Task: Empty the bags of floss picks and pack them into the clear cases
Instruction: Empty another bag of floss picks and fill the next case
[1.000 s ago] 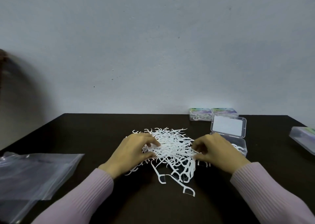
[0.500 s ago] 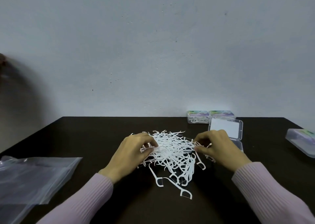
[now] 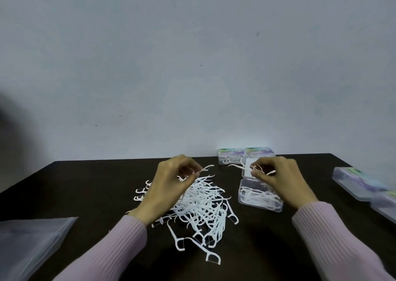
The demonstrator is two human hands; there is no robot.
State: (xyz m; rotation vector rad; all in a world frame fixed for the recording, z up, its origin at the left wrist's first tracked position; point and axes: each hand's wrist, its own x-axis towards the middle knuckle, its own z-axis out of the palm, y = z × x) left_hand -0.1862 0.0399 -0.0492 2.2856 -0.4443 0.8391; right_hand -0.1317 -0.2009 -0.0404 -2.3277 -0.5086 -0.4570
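Note:
A loose heap of white floss picks (image 3: 203, 205) lies on the dark table (image 3: 85, 195). My left hand (image 3: 169, 184) is raised above the heap's left side and pinches a few picks at its fingertips. My right hand (image 3: 278, 180) holds a small bunch of picks over an open clear case (image 3: 257, 197), which has picks lying inside. The case's lid (image 3: 246, 169) stands open behind it, partly hidden by my right hand.
Two closed cases with picks (image 3: 246, 155) sit against the wall at the back. More clear cases (image 3: 360, 184) lie along the right edge. Empty clear plastic bags (image 3: 27, 244) lie at the front left corner.
Both hands have lifted off the heap with picks pinched in them. My right hand has moved right, over the open case; my left hand has risen above the heap.

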